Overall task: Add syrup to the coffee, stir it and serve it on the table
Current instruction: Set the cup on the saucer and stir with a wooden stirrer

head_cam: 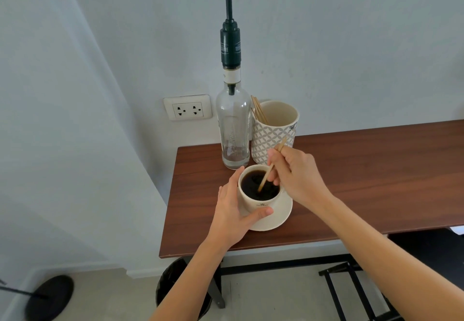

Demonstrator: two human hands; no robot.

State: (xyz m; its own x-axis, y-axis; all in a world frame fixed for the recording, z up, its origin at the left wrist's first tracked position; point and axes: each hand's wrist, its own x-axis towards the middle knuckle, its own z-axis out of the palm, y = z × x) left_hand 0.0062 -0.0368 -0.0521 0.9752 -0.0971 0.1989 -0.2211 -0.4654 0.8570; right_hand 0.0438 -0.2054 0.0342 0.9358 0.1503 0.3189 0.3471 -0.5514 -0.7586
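A cream cup (256, 202) full of black coffee (251, 185) stands on a cream saucer (281, 216) near the left end of the wooden table (364, 170). My left hand (232, 207) wraps around the cup's left side, thumb across its front. My right hand (296, 172) pinches a thin wooden stir stick (266, 175) whose lower end dips into the coffee. Just behind the cup is a clear glass syrup bottle (233, 129) with a tall dark pump; only a little liquid shows at its bottom.
A patterned paper cup (276, 129) holding several wooden stir sticks stands right of the bottle, against the wall. A wall socket (187, 111) is left of the bottle. A black bin (173, 285) sits under the table's left end, black frames on the floor at right.
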